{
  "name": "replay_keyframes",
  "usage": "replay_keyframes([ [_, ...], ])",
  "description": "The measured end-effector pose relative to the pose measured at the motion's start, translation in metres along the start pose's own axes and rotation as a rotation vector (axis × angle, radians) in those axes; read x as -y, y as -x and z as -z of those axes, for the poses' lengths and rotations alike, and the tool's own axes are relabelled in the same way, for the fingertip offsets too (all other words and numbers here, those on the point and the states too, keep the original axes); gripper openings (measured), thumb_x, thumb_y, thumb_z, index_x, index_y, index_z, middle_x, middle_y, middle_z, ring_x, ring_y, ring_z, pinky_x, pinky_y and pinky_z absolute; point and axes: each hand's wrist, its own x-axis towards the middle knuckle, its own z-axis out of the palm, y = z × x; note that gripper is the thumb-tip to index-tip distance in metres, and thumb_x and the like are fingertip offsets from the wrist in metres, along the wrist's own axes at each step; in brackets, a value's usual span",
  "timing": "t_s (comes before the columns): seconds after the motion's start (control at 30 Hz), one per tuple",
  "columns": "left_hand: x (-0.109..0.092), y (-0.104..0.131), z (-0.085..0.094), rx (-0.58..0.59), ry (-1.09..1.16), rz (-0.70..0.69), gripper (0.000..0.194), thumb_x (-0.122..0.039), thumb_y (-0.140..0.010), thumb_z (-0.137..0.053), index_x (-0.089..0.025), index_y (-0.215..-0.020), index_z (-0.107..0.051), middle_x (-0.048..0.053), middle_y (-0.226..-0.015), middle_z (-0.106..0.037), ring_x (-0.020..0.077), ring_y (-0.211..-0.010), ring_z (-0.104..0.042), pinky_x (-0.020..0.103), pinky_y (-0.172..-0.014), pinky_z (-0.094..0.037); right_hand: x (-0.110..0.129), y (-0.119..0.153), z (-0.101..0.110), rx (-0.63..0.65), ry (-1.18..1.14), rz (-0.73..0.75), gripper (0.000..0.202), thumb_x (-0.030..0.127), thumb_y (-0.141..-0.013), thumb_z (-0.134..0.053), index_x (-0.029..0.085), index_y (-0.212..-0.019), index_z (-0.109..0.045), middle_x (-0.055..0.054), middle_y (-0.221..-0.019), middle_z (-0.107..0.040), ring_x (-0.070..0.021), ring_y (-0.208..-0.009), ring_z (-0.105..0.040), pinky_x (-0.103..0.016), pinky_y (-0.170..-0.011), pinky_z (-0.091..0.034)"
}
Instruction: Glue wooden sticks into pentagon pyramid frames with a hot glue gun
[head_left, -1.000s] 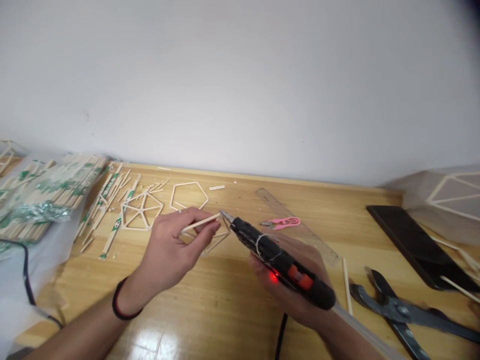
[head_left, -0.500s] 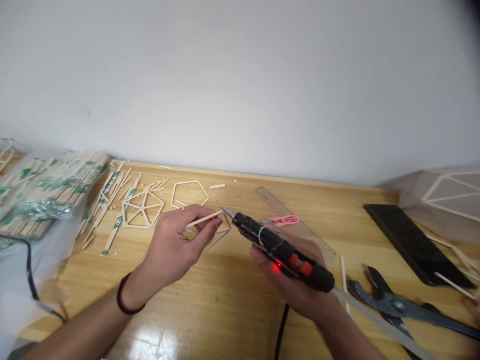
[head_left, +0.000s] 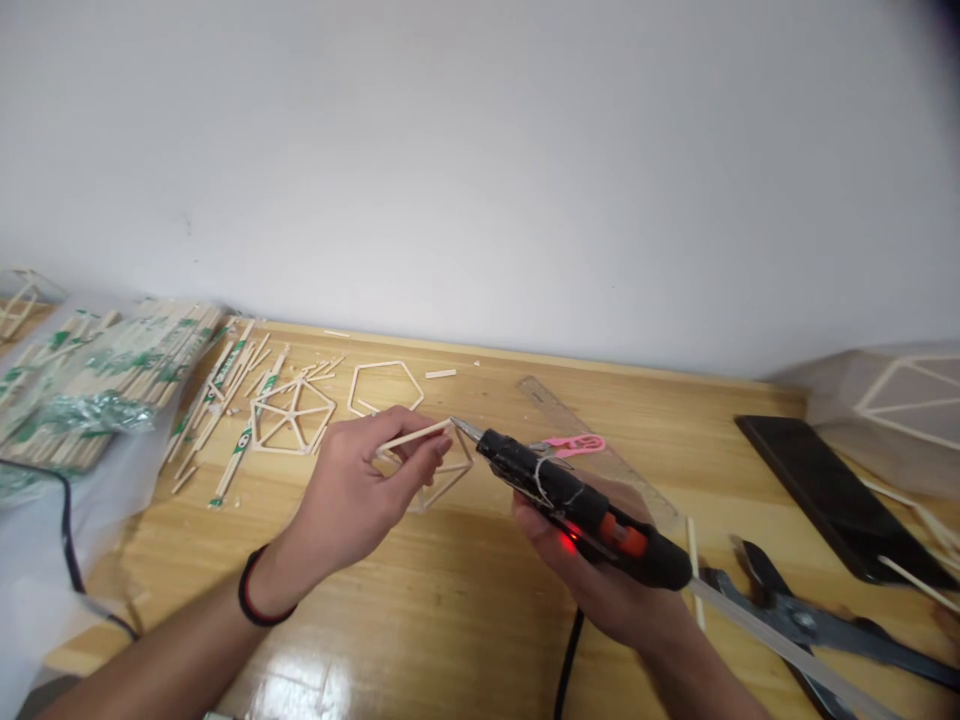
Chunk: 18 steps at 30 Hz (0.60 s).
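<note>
My left hand [head_left: 375, 475] pinches a wooden stick frame [head_left: 450, 482], one stick of it lying along the thumb and fingers. Part of that frame is hidden behind my fingers. Wrapped around a black hot glue gun [head_left: 577, 505], my right hand [head_left: 592, 580] keeps the metal nozzle at the end of the pinched stick; whether they touch I cannot tell. A red light glows on the gun's side, and a long pale glue stick [head_left: 772, 635] juts from its rear. Behind my left hand lie a bare stick pentagon [head_left: 386, 365] and a spoked pentagon [head_left: 292, 450].
Loose sticks [head_left: 232, 380] and bagged chopsticks [head_left: 142, 350] are on the left. Pink thread snips [head_left: 577, 444] lie over a clear ruler [head_left: 637, 480]. Pliers [head_left: 806, 620], a black phone [head_left: 840, 500] and a bagged stick structure [head_left: 900, 420] occupy the right. A black cable [head_left: 570, 665] trails below the gun.
The view has shifted slightly, so most things sit a little to the right. Both hands keep their grips, with the nozzle still at the stick's end.
</note>
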Motion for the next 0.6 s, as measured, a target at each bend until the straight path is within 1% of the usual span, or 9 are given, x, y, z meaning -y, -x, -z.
replay_keyframes([
  [0.13, -0.0013, 0.0000, 0.0000, 0.018, 0.001, -0.015, 0.014, -0.025, -0.098, -0.071, -0.019, -0.086, -0.078, -0.003, -0.071, -0.076, 0.0096, -0.059, -0.071, 0.018, -0.059, -0.052, -0.0014, 0.0008, -0.0006, -0.001, -0.013, 0.014, 0.023, 0.015, -0.095, -0.062, 0.024, -0.076, -0.052, 0.005, -0.065, -0.058, -0.0116, -0.056, -0.054, -0.023, -0.054, -0.044],
  [0.3, -0.0019, -0.0008, -0.0001, 0.005, -0.032, -0.057, 0.012, -0.021, -0.097, -0.072, -0.019, -0.086, -0.077, -0.003, -0.071, -0.076, 0.0090, -0.061, -0.072, 0.017, -0.060, -0.051, -0.0001, -0.0023, -0.0006, -0.003, -0.021, 0.041, 0.022, 0.009, -0.092, -0.061, 0.024, -0.078, -0.053, 0.006, -0.067, -0.057, -0.0102, -0.057, -0.053, -0.022, -0.055, -0.043],
  [0.47, -0.0011, 0.0013, 0.0007, -0.026, -0.037, -0.074, 0.012, -0.023, -0.097, -0.073, -0.020, -0.086, -0.076, -0.004, -0.072, -0.077, 0.0084, -0.062, -0.072, 0.017, -0.062, -0.052, -0.0009, -0.0018, -0.0018, -0.017, -0.015, 0.013, 0.027, 0.011, -0.093, -0.063, 0.024, -0.075, -0.049, 0.007, -0.064, -0.052, -0.0105, -0.054, -0.049, -0.023, -0.052, -0.040],
  [0.6, -0.0020, 0.0008, 0.0008, -0.064, -0.026, -0.089, 0.014, -0.022, -0.097, -0.072, -0.020, -0.083, -0.075, -0.004, -0.070, -0.076, 0.0071, -0.062, -0.070, 0.015, -0.063, -0.052, -0.0002, -0.0002, -0.0003, -0.011, -0.013, 0.010, 0.029, 0.013, -0.095, -0.062, 0.024, -0.073, -0.046, 0.006, -0.064, -0.051, -0.0116, -0.055, -0.049, -0.025, -0.053, -0.040],
])
